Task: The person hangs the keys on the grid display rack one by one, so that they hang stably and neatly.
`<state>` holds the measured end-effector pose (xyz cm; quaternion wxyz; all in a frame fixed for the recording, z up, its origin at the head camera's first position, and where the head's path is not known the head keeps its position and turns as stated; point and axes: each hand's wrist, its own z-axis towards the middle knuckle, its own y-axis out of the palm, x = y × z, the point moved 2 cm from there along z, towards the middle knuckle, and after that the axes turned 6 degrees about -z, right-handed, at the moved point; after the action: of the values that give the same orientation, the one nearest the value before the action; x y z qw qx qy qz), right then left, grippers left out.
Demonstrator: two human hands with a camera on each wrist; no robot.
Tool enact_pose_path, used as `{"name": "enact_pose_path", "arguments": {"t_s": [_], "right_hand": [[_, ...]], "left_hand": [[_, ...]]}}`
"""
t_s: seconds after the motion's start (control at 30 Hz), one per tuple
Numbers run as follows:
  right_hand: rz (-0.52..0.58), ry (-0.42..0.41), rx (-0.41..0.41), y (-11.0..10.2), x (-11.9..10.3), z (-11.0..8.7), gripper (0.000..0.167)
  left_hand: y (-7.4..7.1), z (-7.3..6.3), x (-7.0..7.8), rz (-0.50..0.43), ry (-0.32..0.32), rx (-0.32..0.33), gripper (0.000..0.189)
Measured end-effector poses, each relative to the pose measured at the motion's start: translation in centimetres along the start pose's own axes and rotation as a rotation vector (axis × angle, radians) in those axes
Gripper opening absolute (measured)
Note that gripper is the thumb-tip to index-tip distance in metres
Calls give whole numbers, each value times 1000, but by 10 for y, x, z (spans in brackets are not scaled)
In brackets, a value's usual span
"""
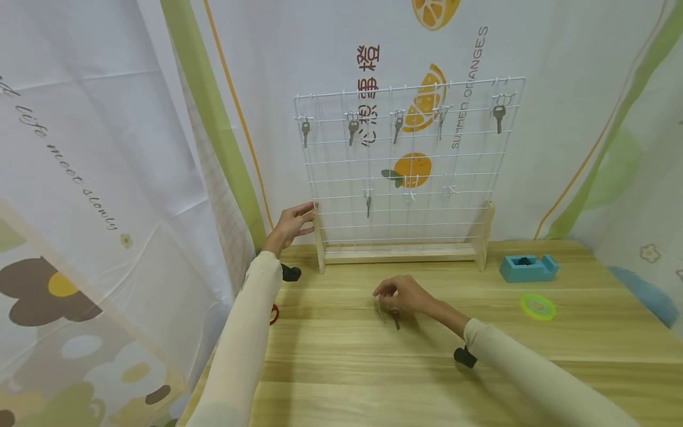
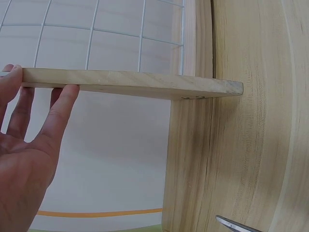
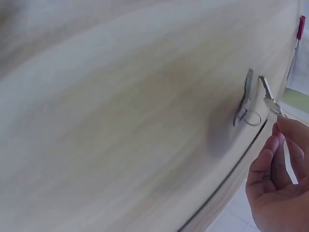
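Note:
My right hand [image 1: 405, 293] is just above the tabletop, pinching a small silver key [image 3: 269, 96] between thumb and fingertips. Another key [image 3: 246, 94], with a thin ring, lies on the wood beside it. My left hand [image 1: 294, 224] grips the left wooden upright [image 2: 130, 81] of a white wire grid rack [image 1: 405, 159], thumb on one side and fingers on the other. Several keys hang from hooks along the grid's upper part, one of them a far-right key [image 1: 499, 118]. Lower down hangs a single key [image 1: 369, 204], beside two white hooks [image 1: 409, 196] with no key visible on them.
A blue tape dispenser [image 1: 528, 270] stands right of the rack, with a yellow-green disc-shaped roll [image 1: 538, 306] in front. Red-handled scissors [image 1: 274, 314] lie partly hidden by the left sleeve. A printed curtain [image 1: 256, 89] hangs behind the rack.

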<state>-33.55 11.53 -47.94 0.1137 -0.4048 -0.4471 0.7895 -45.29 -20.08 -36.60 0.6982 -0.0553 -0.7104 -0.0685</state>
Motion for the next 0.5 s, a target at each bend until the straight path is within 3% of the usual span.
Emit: {"name": "enact_pose_path", "arguments": {"t_s": [0.5], "right_hand": [[-32,-36,45,-43,6,1,14]], "left_hand": [[0,-2,0,4,7,-13,51]]}}
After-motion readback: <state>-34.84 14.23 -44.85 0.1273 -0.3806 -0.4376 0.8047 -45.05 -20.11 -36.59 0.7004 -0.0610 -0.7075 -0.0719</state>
